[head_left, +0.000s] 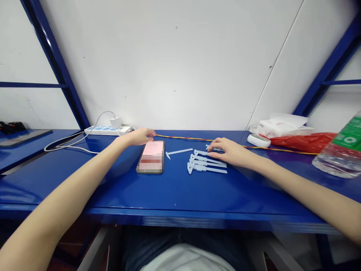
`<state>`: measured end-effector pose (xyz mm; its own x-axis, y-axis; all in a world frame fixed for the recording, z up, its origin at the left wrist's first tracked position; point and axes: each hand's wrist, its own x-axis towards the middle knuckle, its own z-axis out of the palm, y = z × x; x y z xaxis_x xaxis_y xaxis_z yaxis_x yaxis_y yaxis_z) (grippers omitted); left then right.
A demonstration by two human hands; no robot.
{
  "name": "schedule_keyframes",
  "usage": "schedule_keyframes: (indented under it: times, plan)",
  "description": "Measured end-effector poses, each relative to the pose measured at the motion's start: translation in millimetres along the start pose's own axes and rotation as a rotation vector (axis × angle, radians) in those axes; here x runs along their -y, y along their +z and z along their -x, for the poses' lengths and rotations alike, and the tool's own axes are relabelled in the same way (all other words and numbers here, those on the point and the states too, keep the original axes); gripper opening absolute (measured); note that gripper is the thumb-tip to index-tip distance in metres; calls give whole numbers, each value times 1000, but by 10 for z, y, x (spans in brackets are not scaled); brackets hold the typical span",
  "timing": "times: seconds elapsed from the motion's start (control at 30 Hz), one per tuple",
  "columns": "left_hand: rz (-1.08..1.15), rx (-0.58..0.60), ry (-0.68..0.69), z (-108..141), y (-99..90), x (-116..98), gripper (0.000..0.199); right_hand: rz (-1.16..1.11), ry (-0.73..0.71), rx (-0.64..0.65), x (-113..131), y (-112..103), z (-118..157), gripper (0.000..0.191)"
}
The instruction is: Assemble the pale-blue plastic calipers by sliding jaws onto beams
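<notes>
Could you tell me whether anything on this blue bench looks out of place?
One pale blue plastic T-shaped piece lies apart from the neat row of similar pieces, alone beside the phone, so it looks stray.

Bright, even light, white glare on the glossy blue workbench [180,195], wide-angle bowing at the edges
</notes>
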<state>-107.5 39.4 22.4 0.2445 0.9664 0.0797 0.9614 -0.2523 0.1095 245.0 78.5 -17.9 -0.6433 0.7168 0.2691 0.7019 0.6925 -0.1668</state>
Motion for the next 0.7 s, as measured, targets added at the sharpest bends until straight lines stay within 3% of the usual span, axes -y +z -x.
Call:
schedule_keyframes:
  times: [0.33, 0.7]
  plan:
    - [-18, -4, -28, 3, 3, 38, 43, -60, -115, -27, -47, 66, -15, 30]
    - [-4, -23, -14, -43, 61, 103, 44, -41, -145, -6, 11, 49, -6, 28]
